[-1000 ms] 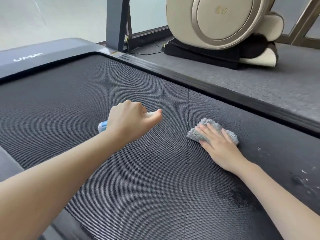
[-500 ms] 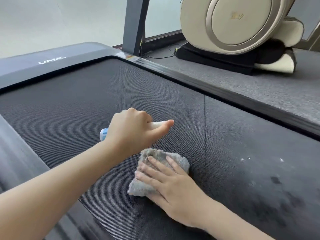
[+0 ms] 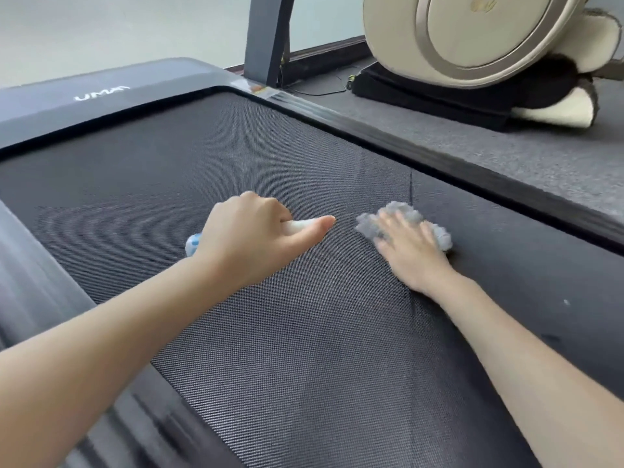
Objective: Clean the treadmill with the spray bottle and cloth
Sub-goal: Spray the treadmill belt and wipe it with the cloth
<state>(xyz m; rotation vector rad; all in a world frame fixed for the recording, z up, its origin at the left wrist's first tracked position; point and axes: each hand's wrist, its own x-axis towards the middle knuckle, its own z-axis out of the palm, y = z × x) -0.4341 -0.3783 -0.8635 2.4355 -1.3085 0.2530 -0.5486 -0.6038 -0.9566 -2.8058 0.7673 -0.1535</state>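
Cloth: a grey fluffy cloth [image 3: 403, 209] sits bunched on the treadmill belt [image 3: 304, 349], straddling the belt seam [image 3: 411, 187].
Right hand: the right hand [image 3: 410, 255] lies flat on the cloth, fingers straight and spread, pressing down. It is blurred, so I'd say mid-wipe.
Spray bottle: the spray bottle [image 3: 299, 226] is left of the seam. Its long axis runs across the belt, white end towards the seam and blue end away.
Left hand: the left hand [image 3: 250, 234] has its fingers curled round the bottle, thumb stretched along it.
Key relation: the cloth is just beyond the bottle's white end, not touching, and the right hand is nearer to it.
Left to wipe: right of the seam are a pale speck [image 3: 567, 302] and a dark smudge [image 3: 550, 339], probably next.
Beyond: the side rail [image 3: 439, 163] is at the seam's far end, then a beige massage chair [image 3: 472, 32].
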